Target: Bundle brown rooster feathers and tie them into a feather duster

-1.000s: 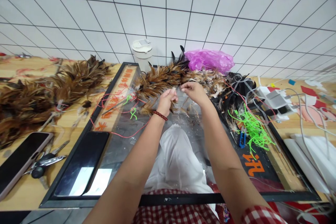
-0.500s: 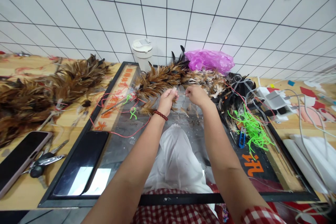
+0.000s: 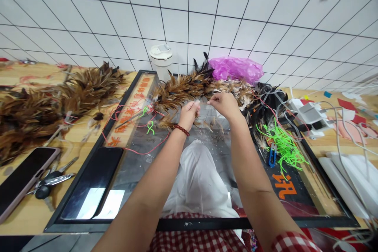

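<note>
My left hand is closed in a pinch above the glass-topped board, a beaded bracelet on its wrist. Facing it, a short gap away, my right hand pinches thumb against forefinger. Whatever the fingertips hold is too fine to make out. Just beyond the left hand lies a bundle of brown feathers. Paler mottled feathers and black feathers lie behind and to the right of my right hand. Small loose feathers and bits are scattered below the hands.
At the back stand a white lidded cup and a purple plastic bag. Green cords and blue snips lie right, near white chargers. Phones, keys and more brown feathers are left.
My right hand has shifted slightly up and left, its fingers a little more extended in the pinch. The left hand stays almost in place.
</note>
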Demonstrator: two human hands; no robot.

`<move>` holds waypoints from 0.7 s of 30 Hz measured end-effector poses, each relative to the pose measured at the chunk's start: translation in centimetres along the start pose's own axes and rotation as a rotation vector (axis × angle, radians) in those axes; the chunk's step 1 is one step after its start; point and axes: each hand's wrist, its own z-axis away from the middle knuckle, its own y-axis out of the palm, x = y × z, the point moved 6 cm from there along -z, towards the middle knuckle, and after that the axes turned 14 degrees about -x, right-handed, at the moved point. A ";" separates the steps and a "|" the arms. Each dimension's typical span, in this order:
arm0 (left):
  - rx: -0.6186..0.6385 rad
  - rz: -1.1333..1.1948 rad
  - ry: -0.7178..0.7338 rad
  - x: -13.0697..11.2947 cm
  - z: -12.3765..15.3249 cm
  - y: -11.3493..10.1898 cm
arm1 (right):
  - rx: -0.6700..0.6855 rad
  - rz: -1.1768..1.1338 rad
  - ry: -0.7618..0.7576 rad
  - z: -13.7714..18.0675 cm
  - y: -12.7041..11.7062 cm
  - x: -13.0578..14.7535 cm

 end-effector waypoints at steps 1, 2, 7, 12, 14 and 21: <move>-0.009 0.011 -0.006 0.1 0.0 -0.1 | -0.011 0.010 0.016 -0.1 -0.2 -0.2; -0.014 0.019 -0.011 0.1 -0.1 -0.1 | -0.019 0.014 0.025 -0.1 -0.3 -0.4; -0.087 0.009 0.068 0.0 -0.5 -0.6 | -0.033 0.028 -0.039 -0.4 0.1 -0.5; -0.060 0.026 0.079 0.0 -0.3 -0.4 | 0.067 -0.050 -0.201 0.2 1.7 1.8; -0.012 0.020 0.014 0.3 -0.1 0.0 | 0.070 -0.112 -0.235 0.5 1.9 2.8; -0.005 0.073 0.003 -0.1 0.0 0.1 | -0.008 -0.170 -0.217 0.3 1.5 2.9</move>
